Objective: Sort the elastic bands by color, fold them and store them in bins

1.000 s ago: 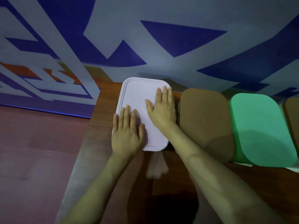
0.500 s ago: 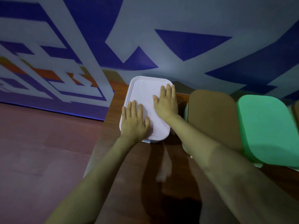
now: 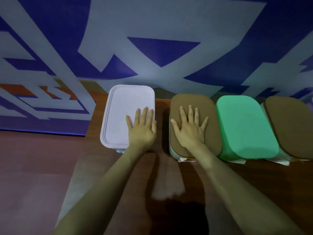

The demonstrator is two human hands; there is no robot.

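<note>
Four lidded bins stand in a row along the far edge of the bench (image 3: pixel 254 184), against the wall (image 3: pixel 169 22): a white bin (image 3: pixel 118 112), a brown-lidded bin (image 3: pixel 212 138), a green bin (image 3: pixel 245 128) and a second brown-lidded bin (image 3: pixel 291 126). The lids hide what is inside. The left hand (image 3: pixel 141 131) lies flat on the white lid, fingers (image 3: pixel 144 114) straight and released. The right hand (image 3: pixel 190 131) lies flat on the brown lid, fingers spread, grasping nothing.

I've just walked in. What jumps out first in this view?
The left hand lies flat on a pale lid, and the right hand lies flat on the brown lid beside it. Right of those sits a bright green bin, and a bold blue-and-white patterned wall fills the background.
</note>
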